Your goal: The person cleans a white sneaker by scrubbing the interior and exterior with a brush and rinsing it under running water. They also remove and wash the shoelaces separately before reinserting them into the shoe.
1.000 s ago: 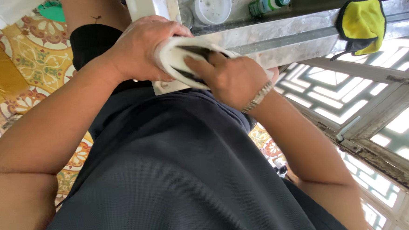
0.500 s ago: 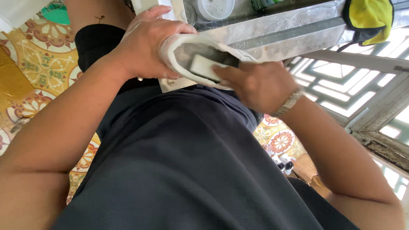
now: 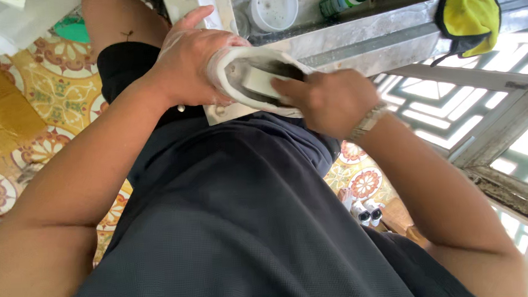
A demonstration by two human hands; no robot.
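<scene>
A white shoe (image 3: 260, 82) is clenched by the soapy left hand (image 3: 190, 65) at its heel, opening turned up for access, while the right hand (image 3: 328, 100), fingers inside gripping something unclear, is kept near the ledge (image 3: 378, 37).

We get bright daylight through the window grille (image 3: 503, 124), blown out at lower right; dark shirt (image 3: 238, 228) sits in soft shade; edges stretched, focus fairly sharp.
</scene>
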